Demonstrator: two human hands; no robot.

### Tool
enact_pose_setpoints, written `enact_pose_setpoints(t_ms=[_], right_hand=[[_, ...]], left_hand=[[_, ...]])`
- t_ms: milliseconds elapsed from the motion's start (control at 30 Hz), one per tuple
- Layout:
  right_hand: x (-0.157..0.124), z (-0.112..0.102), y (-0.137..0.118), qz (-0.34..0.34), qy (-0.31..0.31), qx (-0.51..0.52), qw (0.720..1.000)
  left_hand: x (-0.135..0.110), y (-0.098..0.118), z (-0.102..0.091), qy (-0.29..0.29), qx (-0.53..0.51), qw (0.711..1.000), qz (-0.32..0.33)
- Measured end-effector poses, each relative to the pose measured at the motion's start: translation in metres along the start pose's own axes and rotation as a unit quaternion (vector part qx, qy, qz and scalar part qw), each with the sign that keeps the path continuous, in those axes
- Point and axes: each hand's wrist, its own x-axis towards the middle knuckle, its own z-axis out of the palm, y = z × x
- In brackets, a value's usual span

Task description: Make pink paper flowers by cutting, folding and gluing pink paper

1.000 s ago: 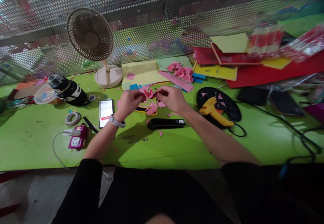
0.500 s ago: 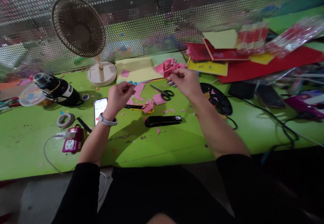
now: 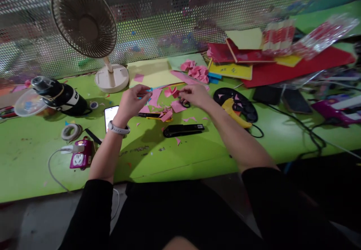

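Between the thumb and fingers of my right hand [image 3: 194,95] is a pink paper flower [image 3: 171,92], held by its edge above the table. My left hand [image 3: 135,98] hovers to the left of the flower, thumb and fingers apart, with nothing visible in them. Below the hands lie pink paper scraps [image 3: 166,115], partly over a yellow-and-black cutter. The scissors [image 3: 186,103] are mostly hidden by my right hand. A black stapler [image 3: 184,130] rests nearer to me. Behind, a heap of pink paper flowers [image 3: 197,72] sits on pale paper sheets.
A fan [image 3: 111,78] and a black bottle [image 3: 66,101] stand at the left. Nearer are a phone [image 3: 109,114], a tape roll [image 3: 71,132] and a purple power socket [image 3: 80,159]. A black tray [image 3: 249,108] with a yellow item and red card [image 3: 296,69] lie right.
My right hand has moved left and down from the flower heap, bringing a pink paper flower with it. My left hand's fingers have parted. The view has shifted slightly.
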Motion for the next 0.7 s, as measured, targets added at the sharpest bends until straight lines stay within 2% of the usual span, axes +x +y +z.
enact_pose_setpoints(t_ms=[133, 200, 267, 367, 433, 567, 700], right_hand=[[0.015, 0.002, 0.011, 0.000, 0.026, -0.082, 0.996], [0.012, 0.002, 0.009, 0.009, 0.037, -0.115, 0.993], [0.002, 0.002, 0.003, 0.023, 0.019, -0.134, 0.991], [-0.015, 0.008, -0.008, 0.053, -0.106, -0.093, 0.989], [-0.023, 0.014, -0.013, 0.056, -0.167, -0.069, 0.982], [-0.024, 0.026, -0.013, 0.040, -0.186, -0.019, 0.981], [-0.019, 0.024, -0.003, -0.002, -0.195, 0.112, 0.974]], left_hand=[[0.001, -0.006, 0.002, -0.032, 0.057, 0.998, -0.016], [0.001, -0.007, 0.005, -0.054, 0.085, 0.995, -0.024], [0.001, -0.007, 0.008, -0.100, 0.113, 0.988, -0.031], [0.000, -0.005, 0.014, -0.171, 0.147, 0.974, -0.037], [0.000, -0.005, 0.017, -0.190, 0.163, 0.967, -0.041], [-0.001, -0.009, 0.020, -0.189, 0.167, 0.967, -0.047], [-0.001, -0.012, 0.023, -0.174, 0.117, 0.976, -0.057]])
